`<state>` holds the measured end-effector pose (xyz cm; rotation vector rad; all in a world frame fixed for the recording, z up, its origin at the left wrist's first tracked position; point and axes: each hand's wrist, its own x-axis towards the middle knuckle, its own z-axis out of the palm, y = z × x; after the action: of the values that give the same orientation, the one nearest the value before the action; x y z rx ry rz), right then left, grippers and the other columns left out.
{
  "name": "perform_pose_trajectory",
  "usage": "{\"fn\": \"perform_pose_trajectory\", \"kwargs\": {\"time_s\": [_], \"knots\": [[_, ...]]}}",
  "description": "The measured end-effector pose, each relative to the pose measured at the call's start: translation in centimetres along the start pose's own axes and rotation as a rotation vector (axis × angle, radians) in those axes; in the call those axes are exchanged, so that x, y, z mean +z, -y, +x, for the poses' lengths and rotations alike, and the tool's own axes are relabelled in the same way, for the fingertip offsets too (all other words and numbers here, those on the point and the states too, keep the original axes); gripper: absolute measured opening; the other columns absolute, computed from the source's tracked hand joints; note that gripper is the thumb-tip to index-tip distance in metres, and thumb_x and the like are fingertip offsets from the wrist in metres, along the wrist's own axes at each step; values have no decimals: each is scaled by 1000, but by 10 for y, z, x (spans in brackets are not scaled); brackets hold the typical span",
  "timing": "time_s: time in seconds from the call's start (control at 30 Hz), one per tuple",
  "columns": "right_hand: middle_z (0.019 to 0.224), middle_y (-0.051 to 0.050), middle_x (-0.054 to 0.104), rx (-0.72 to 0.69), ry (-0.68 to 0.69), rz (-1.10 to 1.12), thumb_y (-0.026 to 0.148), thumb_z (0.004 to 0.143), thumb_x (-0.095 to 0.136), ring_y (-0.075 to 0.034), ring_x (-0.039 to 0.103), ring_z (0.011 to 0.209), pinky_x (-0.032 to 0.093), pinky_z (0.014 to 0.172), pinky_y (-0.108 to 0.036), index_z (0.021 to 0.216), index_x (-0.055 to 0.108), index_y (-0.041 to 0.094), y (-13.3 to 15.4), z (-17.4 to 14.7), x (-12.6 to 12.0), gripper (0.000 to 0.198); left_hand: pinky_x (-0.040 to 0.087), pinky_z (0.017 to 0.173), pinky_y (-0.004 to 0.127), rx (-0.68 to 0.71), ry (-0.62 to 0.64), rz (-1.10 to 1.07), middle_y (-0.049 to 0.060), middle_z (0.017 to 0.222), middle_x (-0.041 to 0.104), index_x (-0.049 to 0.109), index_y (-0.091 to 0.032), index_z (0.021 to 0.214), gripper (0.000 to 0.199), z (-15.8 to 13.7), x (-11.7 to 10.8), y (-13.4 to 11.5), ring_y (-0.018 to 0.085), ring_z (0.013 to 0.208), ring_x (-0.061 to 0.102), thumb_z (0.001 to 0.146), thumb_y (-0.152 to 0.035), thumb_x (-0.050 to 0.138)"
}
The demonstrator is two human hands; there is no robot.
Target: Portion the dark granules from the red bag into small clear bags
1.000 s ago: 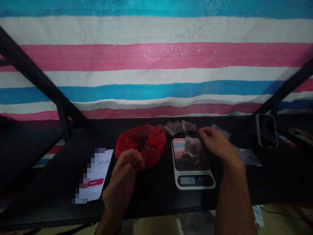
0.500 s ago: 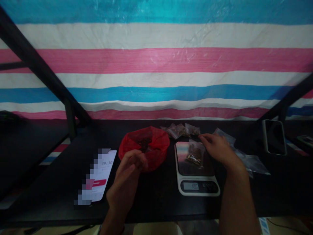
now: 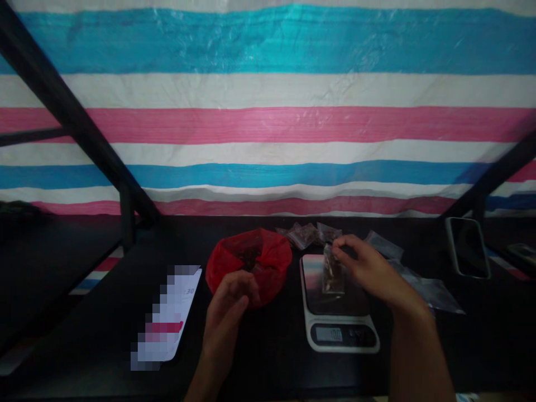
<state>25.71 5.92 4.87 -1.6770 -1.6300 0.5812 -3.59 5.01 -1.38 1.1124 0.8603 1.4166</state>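
My right hand (image 3: 364, 267) pinches the top edge of a small clear plastic bag (image 3: 333, 278) with brown bits inside. The bag hangs upright over the plate of a white kitchen scale (image 3: 343, 341); whether its bottom touches the plate I cannot tell. The scale's display seems to read 10.0. By the front rim of a red plastic bag (image 3: 218, 254), my left hand (image 3: 230, 307) is half curled, thumb and fingers apart, holding nothing. Dark brown pieces (image 3: 250, 257) lie inside the red bag.
Several filled small bags (image 3: 304, 235) lie behind the scale. Flat clear bags (image 3: 438, 295) are to the right. A lit phone (image 3: 184, 301) lies at left; another phone (image 3: 468, 248) leans at far right. A striped sheet (image 3: 268, 125) hangs behind the black table (image 3: 268, 357).
The small bag, lying on the scale before, now stands upright in my right hand's pinch. My left hand has shifted slightly right. The view has tilted up a little.
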Motion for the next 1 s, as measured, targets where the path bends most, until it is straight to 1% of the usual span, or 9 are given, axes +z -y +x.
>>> {"fn": "perform_pose_trajectory", "kwargs": {"time_s": [0.07, 0.13, 0.23, 0.3, 0.43, 0.57, 0.77, 0.9, 1.0], "knots": [[97, -4, 72, -87, 143, 180, 38, 97, 59, -21, 65, 90, 52, 85, -34, 93, 70, 22, 23, -5, 4, 19, 53, 72, 28, 21, -48, 111, 4, 86, 70, 77, -23, 95, 25, -2, 4, 3, 20, 80, 63, 83, -44, 84], [92, -1, 72, -137, 272, 269, 33, 96, 64, -19, 65, 89, 51, 84, -30, 90, 71, 23, 46, -8, 15, 14, 56, 80, 31, 29, -105, 183, 6, 94, 72, 78, -24, 98, 28, -6, 12, 5, 23, 89, 67, 85, -47, 84], [89, 2, 72, -124, 396, 384, 25, 92, 70, -16, 65, 87, 50, 80, -27, 86, 71, 23, 73, -7, 39, 7, 59, 86, 34, -1, -61, 148, 9, 111, 76, 78, -25, 110, 39, -10, 26, 9, 27, 102, 71, 83, -53, 85], [92, 2, 74, -90, 429, 449, 25, 91, 72, -16, 67, 88, 51, 79, -26, 90, 73, 24, 82, -5, 55, 2, 60, 86, 34, -57, -19, 134, 8, 109, 78, 78, -25, 111, 39, -10, 33, 11, 27, 100, 73, 85, -53, 83], [104, 1, 75, -79, 388, 489, 24, 88, 73, -18, 69, 96, 54, 86, -30, 110, 75, 28, 82, 1, 73, 22, 61, 78, 33, -73, -71, 102, 6, 92, 78, 78, -22, 96, 38, -4, 35, 10, 24, 86, 73, 88, -59, 78], [106, -2, 76, -81, 312, 448, 26, 88, 72, -20, 70, 100, 55, 92, -34, 112, 74, 26, 75, 5, 77, 24, 60, 74, 31, -66, -144, 77, 5, 86, 77, 77, -21, 91, 43, 0, 29, 7, 23, 81, 73, 85, -64, 79], [101, -2, 73, -56, 367, 443, 29, 92, 66, -19, 69, 91, 55, 81, -32, 126, 68, 26, 74, 6, 81, 35, 60, 71, 31, -74, -198, 83, 4, 82, 75, 75, -20, 87, 47, -1, 28, 7, 22, 78, 71, 84, -68, 78], [97, -1, 72, -75, 301, 404, 30, 90, 67, -19, 68, 88, 56, 78, -31, 122, 70, 25, 77, 7, 83, 32, 60, 75, 32, -33, -205, 101, 6, 86, 77, 75, -21, 87, 45, 0, 28, 7, 23, 82, 73, 86, -65, 77], [99, -2, 73, -111, 272, 384, 30, 90, 66, -20, 69, 92, 56, 82, -32, 118, 70, 25, 79, 6, 84, 28, 62, 79, 34, -15, -197, 120, 8, 94, 80, 78, -21, 94, 44, 0, 24, 8, 26, 89, 76, 87, -65, 76]]}}
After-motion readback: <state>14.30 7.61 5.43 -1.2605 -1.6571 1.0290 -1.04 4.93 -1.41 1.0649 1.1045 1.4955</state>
